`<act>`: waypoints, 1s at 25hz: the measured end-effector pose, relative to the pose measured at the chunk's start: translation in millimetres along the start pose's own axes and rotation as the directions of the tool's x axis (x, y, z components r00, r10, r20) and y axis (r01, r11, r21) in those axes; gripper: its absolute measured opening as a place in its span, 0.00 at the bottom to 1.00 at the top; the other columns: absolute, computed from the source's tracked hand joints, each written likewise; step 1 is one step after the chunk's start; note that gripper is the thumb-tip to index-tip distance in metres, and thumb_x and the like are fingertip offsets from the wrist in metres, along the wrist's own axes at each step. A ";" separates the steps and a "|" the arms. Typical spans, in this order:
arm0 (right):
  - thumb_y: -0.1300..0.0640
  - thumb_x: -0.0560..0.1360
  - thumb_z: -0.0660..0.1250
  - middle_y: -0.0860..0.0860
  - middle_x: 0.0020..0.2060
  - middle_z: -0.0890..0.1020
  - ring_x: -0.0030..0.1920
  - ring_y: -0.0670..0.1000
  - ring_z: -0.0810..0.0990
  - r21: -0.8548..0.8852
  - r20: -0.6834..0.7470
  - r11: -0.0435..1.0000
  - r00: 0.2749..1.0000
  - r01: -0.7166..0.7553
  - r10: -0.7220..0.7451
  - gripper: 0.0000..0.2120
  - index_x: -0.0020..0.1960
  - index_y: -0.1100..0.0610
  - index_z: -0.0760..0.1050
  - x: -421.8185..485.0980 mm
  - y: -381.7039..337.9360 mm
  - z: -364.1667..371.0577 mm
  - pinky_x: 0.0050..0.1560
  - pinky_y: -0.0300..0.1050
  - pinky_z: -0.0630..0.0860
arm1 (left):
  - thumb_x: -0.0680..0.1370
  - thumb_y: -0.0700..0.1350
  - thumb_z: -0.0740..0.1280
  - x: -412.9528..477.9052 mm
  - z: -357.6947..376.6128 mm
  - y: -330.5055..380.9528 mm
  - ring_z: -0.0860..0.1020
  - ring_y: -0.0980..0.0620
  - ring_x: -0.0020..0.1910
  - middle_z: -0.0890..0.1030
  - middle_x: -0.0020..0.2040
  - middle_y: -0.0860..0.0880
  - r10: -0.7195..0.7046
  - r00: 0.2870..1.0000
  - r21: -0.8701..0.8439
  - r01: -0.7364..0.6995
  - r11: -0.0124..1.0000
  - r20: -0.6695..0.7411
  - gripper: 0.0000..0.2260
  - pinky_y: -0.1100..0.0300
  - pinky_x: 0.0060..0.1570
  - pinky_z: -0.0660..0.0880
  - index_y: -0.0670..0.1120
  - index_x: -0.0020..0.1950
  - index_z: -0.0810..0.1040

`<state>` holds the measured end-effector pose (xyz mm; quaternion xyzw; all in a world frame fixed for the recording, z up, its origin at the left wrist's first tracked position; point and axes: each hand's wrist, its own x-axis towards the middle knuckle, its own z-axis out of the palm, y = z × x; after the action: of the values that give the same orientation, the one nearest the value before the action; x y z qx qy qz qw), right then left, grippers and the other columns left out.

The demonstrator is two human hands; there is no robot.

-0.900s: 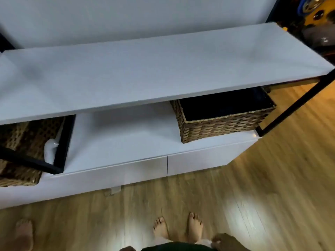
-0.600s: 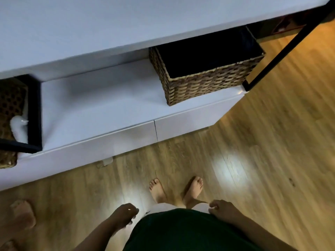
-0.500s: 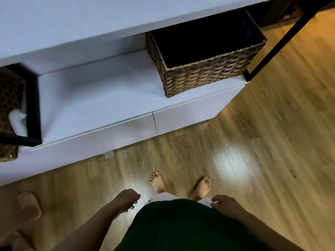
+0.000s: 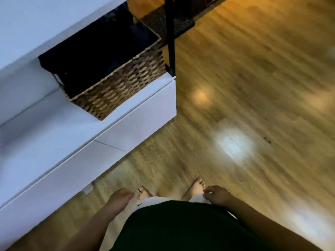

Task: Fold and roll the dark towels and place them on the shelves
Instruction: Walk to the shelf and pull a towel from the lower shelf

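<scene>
As they hang at the person's sides, L hand (image 4: 120,196) & R hand (image 4: 216,195) are loosely curled, holding nothing.

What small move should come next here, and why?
Probably reach the left hand toward the wicker basket on the lower shelf: it and the right hand hang empty, and the basket's dark inside, possibly towels, lies on that side.

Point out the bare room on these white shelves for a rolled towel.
Lower shelf: the wide bare stretch left of the wicker basket, from the back panel to the front edge. Upper shelf: its visible top is bare. Crowded: the right end, where the basket sits close beside the black post.
</scene>
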<state>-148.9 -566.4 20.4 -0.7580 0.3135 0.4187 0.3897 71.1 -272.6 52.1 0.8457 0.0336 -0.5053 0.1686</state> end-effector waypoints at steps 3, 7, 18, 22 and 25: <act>0.52 0.83 0.57 0.57 0.67 0.74 0.66 0.56 0.73 0.145 -0.021 0.988 0.999 -0.045 0.048 0.18 0.67 0.59 0.75 -5.7 45.9 -34.7 0.62 0.43 0.69 | 0.79 0.48 0.63 -2.2 21.0 70.3 0.78 0.49 0.47 0.80 0.48 0.48 0.079 0.997 0.150 -0.082 0.985 0.026 0.08 0.57 0.46 0.73 0.46 0.48 0.79; 0.51 0.82 0.58 0.56 0.65 0.77 0.63 0.55 0.75 0.314 -0.086 0.946 0.990 -0.083 0.115 0.16 0.63 0.58 0.77 -9.9 90.0 -72.7 0.56 0.41 0.70 | 0.78 0.47 0.62 7.3 44.3 157.7 0.78 0.52 0.44 0.82 0.48 0.46 0.114 0.991 0.230 -0.128 0.965 0.073 0.09 0.58 0.44 0.72 0.43 0.47 0.80; 0.49 0.81 0.62 0.53 0.58 0.80 0.55 0.52 0.76 0.551 -0.047 0.798 0.946 -0.244 0.321 0.11 0.57 0.53 0.77 35.7 192.8 -255.7 0.50 0.39 0.68 | 0.78 0.46 0.66 122.3 113.7 448.9 0.80 0.49 0.50 0.82 0.51 0.47 0.114 0.967 0.158 -0.152 0.976 0.228 0.07 0.58 0.47 0.73 0.45 0.52 0.81; 0.49 0.79 0.62 0.50 0.62 0.80 0.62 0.52 0.77 0.511 -0.128 0.802 0.896 -0.308 0.425 0.14 0.62 0.51 0.77 49.0 229.5 -379.4 0.51 0.38 0.67 | 0.79 0.45 0.64 148.7 112.9 578.3 0.78 0.50 0.42 0.80 0.47 0.47 0.103 0.940 0.200 -0.175 0.964 0.324 0.06 0.61 0.36 0.68 0.45 0.52 0.78; 0.48 0.80 0.59 0.52 0.63 0.79 0.63 0.54 0.76 0.460 -0.176 0.841 0.899 -0.284 0.400 0.13 0.61 0.50 0.76 77.8 240.7 -466.7 0.57 0.40 0.69 | 0.80 0.44 0.63 173.7 106.5 664.2 0.76 0.48 0.42 0.78 0.45 0.44 0.125 0.952 0.206 -0.187 0.961 0.280 0.05 0.60 0.37 0.67 0.44 0.48 0.76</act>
<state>-124.4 -1096.5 34.3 -0.6353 0.5772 0.2987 0.4172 216.9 -951.2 22.3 0.7845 -0.1150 -0.5989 0.1122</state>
